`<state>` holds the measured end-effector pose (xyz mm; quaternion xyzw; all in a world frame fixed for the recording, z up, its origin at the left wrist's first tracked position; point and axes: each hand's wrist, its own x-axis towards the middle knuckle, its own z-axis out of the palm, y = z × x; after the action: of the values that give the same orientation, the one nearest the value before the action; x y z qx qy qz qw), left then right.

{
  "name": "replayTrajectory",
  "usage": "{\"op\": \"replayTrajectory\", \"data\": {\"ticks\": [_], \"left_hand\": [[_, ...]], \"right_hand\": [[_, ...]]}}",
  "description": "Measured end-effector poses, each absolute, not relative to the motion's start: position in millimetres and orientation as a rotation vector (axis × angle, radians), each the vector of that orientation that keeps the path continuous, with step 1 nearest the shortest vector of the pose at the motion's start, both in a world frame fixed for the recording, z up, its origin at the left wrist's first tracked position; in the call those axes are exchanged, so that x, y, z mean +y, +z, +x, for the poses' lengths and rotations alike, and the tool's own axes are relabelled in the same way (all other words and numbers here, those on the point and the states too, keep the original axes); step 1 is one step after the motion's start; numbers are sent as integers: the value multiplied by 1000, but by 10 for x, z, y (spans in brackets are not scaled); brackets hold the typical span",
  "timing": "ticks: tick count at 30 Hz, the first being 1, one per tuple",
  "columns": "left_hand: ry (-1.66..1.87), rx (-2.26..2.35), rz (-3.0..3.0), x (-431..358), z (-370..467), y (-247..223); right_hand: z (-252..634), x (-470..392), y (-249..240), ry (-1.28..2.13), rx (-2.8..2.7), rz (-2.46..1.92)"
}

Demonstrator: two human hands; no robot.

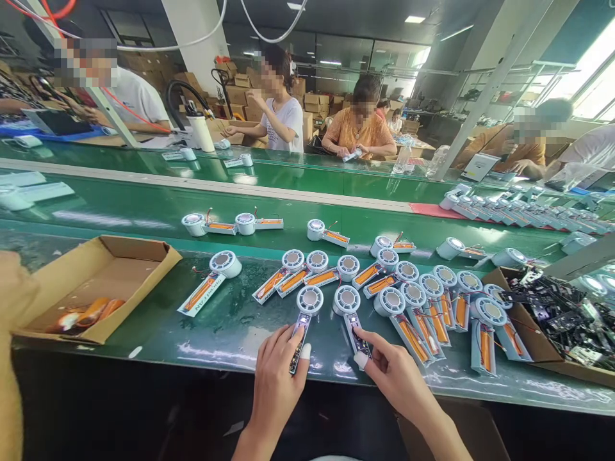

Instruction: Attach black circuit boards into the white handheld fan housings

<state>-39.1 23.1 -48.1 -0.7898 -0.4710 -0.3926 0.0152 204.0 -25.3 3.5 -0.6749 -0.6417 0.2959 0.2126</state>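
Observation:
My left hand (283, 368) grips the handle of a small white handheld fan (310, 299), its fingertips on the dark circuit board (296, 358) lying in the handle. The thumb wears a white finger cover. Just right of it, my right hand (396, 368) pinches the handle of a second handheld fan (346, 299). Its index finger presses on the circuit board (355, 330) there, and the thumb, also covered in white, is at the handle's lower end. Both fans lie on the green bench with round heads pointing away from me.
Several fans with orange batteries (408, 339) crowd the right side. A box of circuit boards (567, 314) stands far right; a cardboard box (163, 259) with a few batteries sits left. More fans lie on the green conveyor belt (269, 198). Co-workers sit opposite; someone's arm (9, 371) shows at left.

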Motion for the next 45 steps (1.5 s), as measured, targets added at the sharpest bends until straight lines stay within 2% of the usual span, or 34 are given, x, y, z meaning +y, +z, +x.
{"op": "replayTrajectory", "data": {"ticks": [11,16,21,29,38,45], "left_hand": [[-1233,-1493,-2472,221,-387,-438],[-1311,-1674,-2592,146,-372,-286],[-1374,-1712,-2653,125,-327,-212],[-1108,-1367,-2656,16,-358,-315],[-972,-1327,-2643,11,-377,-371],[-956,-1367,-2726,-4,-415,-392]], "right_hand": [[2052,-278,3,640,-1880,-1838],[1863,-353,33,347,-1944,-1806],[1425,-235,-10,59,-1939,-2026],[1444,-166,-96,29,-2010,-2053],[1478,-195,-188,-15,-2007,-2009],[1502,-212,-203,80,-1944,-1971]]}}
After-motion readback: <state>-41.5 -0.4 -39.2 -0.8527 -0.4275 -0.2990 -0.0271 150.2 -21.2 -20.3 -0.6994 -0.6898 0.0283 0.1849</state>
